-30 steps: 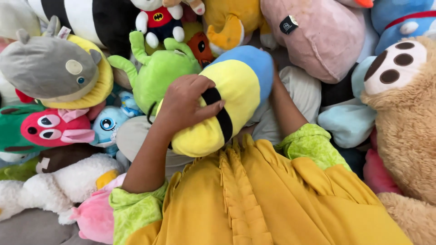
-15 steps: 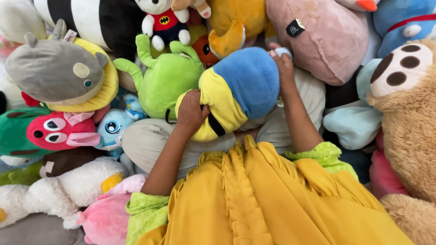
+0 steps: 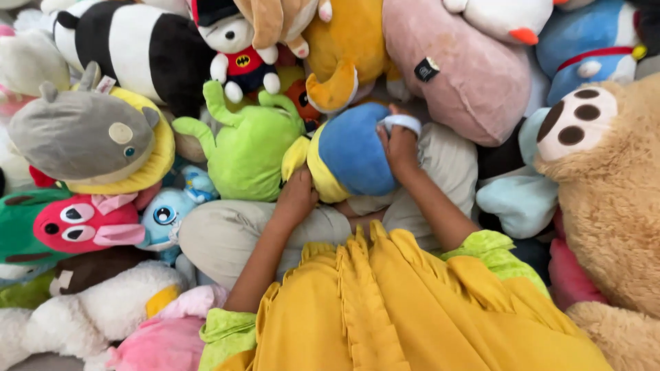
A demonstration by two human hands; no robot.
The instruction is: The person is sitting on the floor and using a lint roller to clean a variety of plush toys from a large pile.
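- While both forearms reach forward out of yellow sleeves with green cuffs, the left hand (image 3: pixel 297 197) is pressed against the lower left side of the blue and yellow plush (image 3: pixel 349 159), fingers curled under its yellow edge and grasping it.
- One grey plush with a yellow underside (image 3: pixel 82 134) lies at the far left, and just below it one red plush with big eyes (image 3: pixel 86 221).
- One white plush (image 3: pixel 89 312) and one pink plush (image 3: pixel 165 336) lie at the lower left, beside the left sleeve.
- One small light blue plush with a round eye (image 3: pixel 163 216) sits between the red one and the person's knee.
- One black and white striped plush (image 3: pixel 134 48) lies at the top left, with one small white bear in a red top (image 3: pixel 237 51) next to it.
- One green plush with long arms (image 3: pixel 244 148) touches the blue and yellow plush on its left.
- The blue and yellow plush rests over the person's lap, blue end up, in the middle of the pile.
- The right hand (image 3: pixel 397 143) grips the upper right side of that plush, closed on a small white part of it.
- One orange plush (image 3: pixel 347 51) and one large pink plush (image 3: pixel 467 69) lie above.
- One big brown bear (image 3: pixel 612 199) fills the right edge.
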